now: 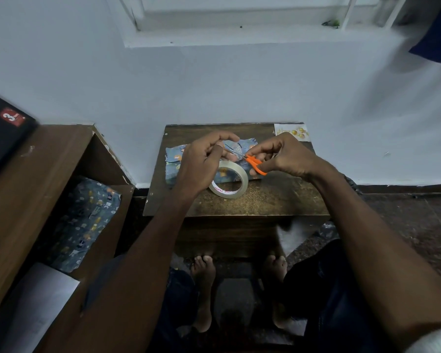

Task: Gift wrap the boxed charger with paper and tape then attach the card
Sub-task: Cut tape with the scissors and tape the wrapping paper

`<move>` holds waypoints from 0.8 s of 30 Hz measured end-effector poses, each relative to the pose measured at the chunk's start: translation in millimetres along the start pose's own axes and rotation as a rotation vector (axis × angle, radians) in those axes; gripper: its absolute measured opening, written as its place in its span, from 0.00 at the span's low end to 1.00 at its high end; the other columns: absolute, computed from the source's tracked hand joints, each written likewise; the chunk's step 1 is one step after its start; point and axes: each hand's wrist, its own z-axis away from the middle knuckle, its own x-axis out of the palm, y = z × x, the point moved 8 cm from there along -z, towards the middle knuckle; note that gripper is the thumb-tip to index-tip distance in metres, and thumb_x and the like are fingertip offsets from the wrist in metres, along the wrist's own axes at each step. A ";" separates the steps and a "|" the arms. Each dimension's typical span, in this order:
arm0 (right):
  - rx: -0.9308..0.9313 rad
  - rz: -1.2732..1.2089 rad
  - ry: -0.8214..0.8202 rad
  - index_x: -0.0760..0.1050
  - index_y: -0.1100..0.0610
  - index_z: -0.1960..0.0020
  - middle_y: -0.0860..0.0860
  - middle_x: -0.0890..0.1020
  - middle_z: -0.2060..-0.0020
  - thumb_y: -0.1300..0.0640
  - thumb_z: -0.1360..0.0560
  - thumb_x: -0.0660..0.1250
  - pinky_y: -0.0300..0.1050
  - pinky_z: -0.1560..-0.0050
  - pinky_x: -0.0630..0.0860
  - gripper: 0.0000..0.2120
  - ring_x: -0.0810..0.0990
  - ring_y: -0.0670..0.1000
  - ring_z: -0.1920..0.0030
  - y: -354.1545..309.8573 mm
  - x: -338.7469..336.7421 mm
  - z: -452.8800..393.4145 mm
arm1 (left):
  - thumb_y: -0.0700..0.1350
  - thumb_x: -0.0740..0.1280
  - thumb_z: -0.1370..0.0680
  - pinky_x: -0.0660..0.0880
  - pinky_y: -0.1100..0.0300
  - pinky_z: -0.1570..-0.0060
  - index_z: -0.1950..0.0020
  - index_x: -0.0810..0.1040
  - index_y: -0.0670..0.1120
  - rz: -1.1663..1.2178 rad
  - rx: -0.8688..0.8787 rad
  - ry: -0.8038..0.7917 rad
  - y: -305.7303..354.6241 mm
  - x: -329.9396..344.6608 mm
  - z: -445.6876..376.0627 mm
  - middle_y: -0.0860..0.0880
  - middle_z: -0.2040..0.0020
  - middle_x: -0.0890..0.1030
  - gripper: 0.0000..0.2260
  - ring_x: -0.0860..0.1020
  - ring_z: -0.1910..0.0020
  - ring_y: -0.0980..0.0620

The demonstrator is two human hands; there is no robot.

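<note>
1. Left hand (201,161): its fingers (220,146) are curled and pinch what appears to be a strip of clear tape drawn up from the tape roll (229,183). The strip itself is too faint to confirm.
2. Right hand (285,156): its fingers are curled through the orange handles of the scissors (255,165), with the blades pointing at the left thumb, directly above the roll.
3. Risk: the blade tips lie very close to the left fingers. A hurried snip could nick skin.
4. Risk: a freed strip held by one end may curl and stick to itself or to the fingers, wasting it.
5. The wrapped box (173,161), in blue patterned paper, lies just behind the roll on the surface (278,200), partly hidden by both hands. With neither hand pressing it, loose folds could spring open before tape lands. Whether any seam is already taped cannot be told.
6. The roll leans against the box and could roll off.
7. The card (292,132) sits well behind and right of the roll at the corner by the wall, and a stray forearm sweep could knock it off.
</note>
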 end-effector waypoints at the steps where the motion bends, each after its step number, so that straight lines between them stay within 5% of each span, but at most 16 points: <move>1: 0.002 0.003 0.001 0.87 0.58 0.42 0.55 0.89 0.58 0.71 0.29 0.77 0.56 0.43 0.84 0.18 0.88 0.57 0.54 -0.1 0.0 0.2 | 0.41 0.59 0.14 0.81 0.37 0.53 0.38 0.85 0.53 -0.004 0.001 -0.003 0.0 0.3 -0.1 0.52 0.59 0.88 0.16 0.87 0.57 0.47; 6: -0.003 0.015 0.009 0.87 0.56 0.44 0.54 0.89 0.58 0.71 0.29 0.77 0.55 0.44 0.84 0.17 0.87 0.54 0.56 -2.6 -0.7 1.9 | 0.44 0.58 0.14 0.81 0.36 0.55 0.38 0.84 0.55 -0.023 0.010 -0.003 -1.0 0.3 -0.9 0.53 0.59 0.88 0.15 0.86 0.59 0.37; 14: -0.047 0.041 -0.011 0.87 0.52 0.49 0.52 0.88 0.62 0.73 0.29 0.76 0.40 0.54 0.81 0.18 0.85 0.46 0.61 -6.9 -0.7 2.0 | 0.39 0.59 0.15 0.82 0.39 0.48 0.32 0.82 0.51 0.049 -0.018 -0.006 -6.2 1.6 -2.6 0.50 0.56 0.89 0.17 0.88 0.53 0.50; 19: 0.002 0.035 0.087 0.87 0.58 0.47 0.55 0.88 0.62 0.71 0.30 0.78 0.43 0.50 0.83 0.15 0.87 0.50 0.59 8.8 -24.6 5.9 | 0.37 0.66 0.19 0.81 0.53 0.55 0.27 0.76 0.51 0.018 -0.019 0.025 -10.0 1.1 -2.9 0.55 0.59 0.89 0.22 0.86 0.54 0.49; 24: 0.254 0.642 0.361 0.89 0.52 0.48 0.53 0.88 0.57 0.62 0.30 0.77 0.45 0.53 0.77 0.12 0.83 0.52 0.52 49.6 -52.5 -4.0 | 0.38 0.78 0.24 0.77 0.68 0.50 0.24 0.75 0.48 -0.021 0.047 0.026 -5.1 2.3 -2.3 0.60 0.58 0.87 0.29 0.85 0.53 0.61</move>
